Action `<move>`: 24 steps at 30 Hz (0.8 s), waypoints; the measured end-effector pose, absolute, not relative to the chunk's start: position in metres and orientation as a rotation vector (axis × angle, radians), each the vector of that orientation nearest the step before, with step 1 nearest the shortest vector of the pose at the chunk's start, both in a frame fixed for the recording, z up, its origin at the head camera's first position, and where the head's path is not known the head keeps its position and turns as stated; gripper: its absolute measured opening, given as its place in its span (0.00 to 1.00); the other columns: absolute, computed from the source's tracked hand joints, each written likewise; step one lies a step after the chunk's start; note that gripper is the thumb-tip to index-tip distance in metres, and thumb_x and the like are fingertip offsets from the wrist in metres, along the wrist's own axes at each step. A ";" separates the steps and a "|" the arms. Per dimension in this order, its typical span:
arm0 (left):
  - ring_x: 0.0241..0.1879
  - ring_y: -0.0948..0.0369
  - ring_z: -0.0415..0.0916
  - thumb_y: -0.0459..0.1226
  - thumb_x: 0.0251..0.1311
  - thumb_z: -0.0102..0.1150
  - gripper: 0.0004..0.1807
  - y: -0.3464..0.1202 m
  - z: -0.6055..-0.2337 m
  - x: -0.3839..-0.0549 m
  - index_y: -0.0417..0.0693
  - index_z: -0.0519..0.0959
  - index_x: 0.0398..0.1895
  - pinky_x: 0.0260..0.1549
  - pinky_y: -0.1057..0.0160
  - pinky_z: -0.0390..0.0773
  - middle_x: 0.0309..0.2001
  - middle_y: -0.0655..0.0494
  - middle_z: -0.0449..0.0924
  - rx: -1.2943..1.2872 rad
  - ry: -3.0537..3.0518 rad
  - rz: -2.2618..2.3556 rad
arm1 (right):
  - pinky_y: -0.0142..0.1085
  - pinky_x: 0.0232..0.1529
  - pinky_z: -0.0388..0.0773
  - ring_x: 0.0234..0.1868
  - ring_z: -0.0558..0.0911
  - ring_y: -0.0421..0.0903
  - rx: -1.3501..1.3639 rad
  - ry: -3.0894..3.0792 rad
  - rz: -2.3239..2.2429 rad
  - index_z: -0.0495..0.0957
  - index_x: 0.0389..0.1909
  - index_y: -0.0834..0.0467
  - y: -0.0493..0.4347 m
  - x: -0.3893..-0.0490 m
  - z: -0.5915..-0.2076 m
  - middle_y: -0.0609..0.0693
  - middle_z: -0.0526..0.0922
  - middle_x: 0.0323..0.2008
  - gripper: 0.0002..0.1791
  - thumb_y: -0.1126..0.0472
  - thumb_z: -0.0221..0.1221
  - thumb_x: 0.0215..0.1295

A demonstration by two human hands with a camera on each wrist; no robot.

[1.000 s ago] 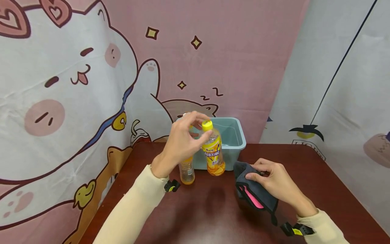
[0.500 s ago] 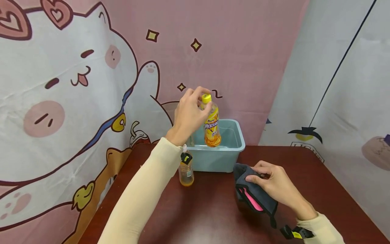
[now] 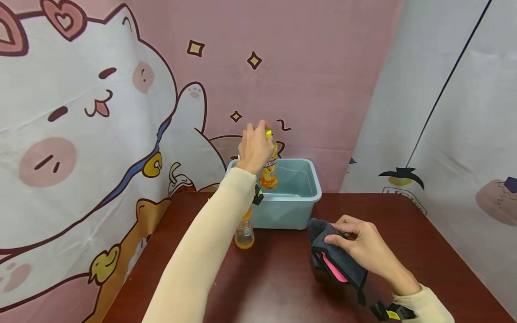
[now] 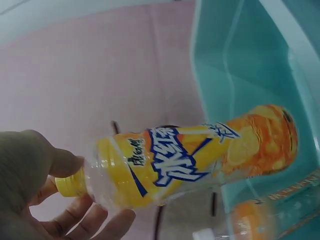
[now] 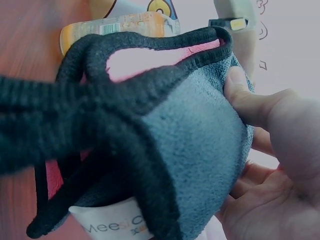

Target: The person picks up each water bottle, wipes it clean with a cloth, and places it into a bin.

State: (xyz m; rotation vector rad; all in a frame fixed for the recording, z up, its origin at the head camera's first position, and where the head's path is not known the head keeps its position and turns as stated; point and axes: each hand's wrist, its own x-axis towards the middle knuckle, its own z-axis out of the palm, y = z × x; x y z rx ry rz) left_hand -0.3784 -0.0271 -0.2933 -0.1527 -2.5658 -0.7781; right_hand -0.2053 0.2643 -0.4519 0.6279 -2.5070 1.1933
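Observation:
My left hand (image 3: 255,146) pinches the yellow cap of a drink bottle (image 3: 269,169) and holds it over the left part of a pale blue plastic bin (image 3: 282,213). In the left wrist view the yellow-labelled bottle (image 4: 170,162) hangs with its base toward the bin's inside. Near the table's right side my right hand (image 3: 359,242) grips a folded dark grey cloth (image 3: 343,258) with black trim and a pink inside. The cloth (image 5: 195,135) fills much of the right wrist view, its white tag (image 5: 112,220) showing.
A second bottle (image 3: 244,233), with a little amber liquid, stands on the brown table (image 3: 274,278) left of the bin's front, partly behind my left arm. Inside the bin, an orange-labelled bottle (image 4: 250,220) shows in the left wrist view. A printed curtain (image 3: 315,80) hangs behind.
My left hand has lifted the yellow-capped bottle from in front of the bin, carrying it up, back and slightly left over the bin. The right hand and cloth have hardly moved.

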 end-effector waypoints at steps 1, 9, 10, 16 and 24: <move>0.66 0.46 0.80 0.42 0.86 0.65 0.19 -0.027 -0.296 -0.383 0.57 0.82 0.74 0.61 0.40 0.90 0.66 0.45 0.81 -0.137 -2.579 -0.771 | 0.30 0.29 0.82 0.33 0.82 0.36 0.631 -2.508 1.201 0.98 0.48 0.43 0.264 -0.206 -0.452 0.38 0.89 0.38 0.09 0.57 0.83 0.70; 0.69 0.43 0.82 0.36 0.77 0.72 0.22 -0.024 -0.322 -0.414 0.50 0.82 0.71 0.62 0.38 0.92 0.67 0.42 0.82 -0.024 -2.729 -0.669 | 0.31 0.28 0.83 0.33 0.83 0.37 0.639 -2.515 1.230 0.98 0.47 0.42 0.267 -0.209 -0.453 0.39 0.89 0.39 0.09 0.57 0.83 0.69; 0.69 0.42 0.83 0.36 0.77 0.73 0.22 -0.024 -0.324 -0.417 0.50 0.82 0.71 0.62 0.38 0.92 0.67 0.41 0.82 -0.023 -2.738 -0.663 | 0.31 0.28 0.83 0.33 0.83 0.37 0.640 -2.513 1.231 0.97 0.47 0.42 0.267 -0.209 -0.453 0.39 0.89 0.39 0.09 0.57 0.83 0.69; 0.70 0.39 0.85 0.36 0.81 0.69 0.23 -0.019 -0.337 -0.432 0.48 0.81 0.75 0.65 0.37 0.91 0.69 0.37 0.85 -0.022 -2.816 -0.595 | 0.30 0.28 0.83 0.33 0.83 0.36 0.654 -2.503 1.231 0.98 0.47 0.41 0.269 -0.208 -0.457 0.38 0.88 0.38 0.11 0.58 0.84 0.68; 0.70 0.38 0.86 0.40 0.78 0.71 0.35 -0.019 -0.374 -0.477 0.49 0.75 0.86 0.64 0.37 0.92 0.72 0.35 0.83 0.072 -2.924 -0.413 | 0.31 0.28 0.84 0.33 0.83 0.36 0.647 -2.508 1.237 0.98 0.49 0.43 0.271 -0.204 -0.459 0.37 0.88 0.38 0.13 0.60 0.84 0.67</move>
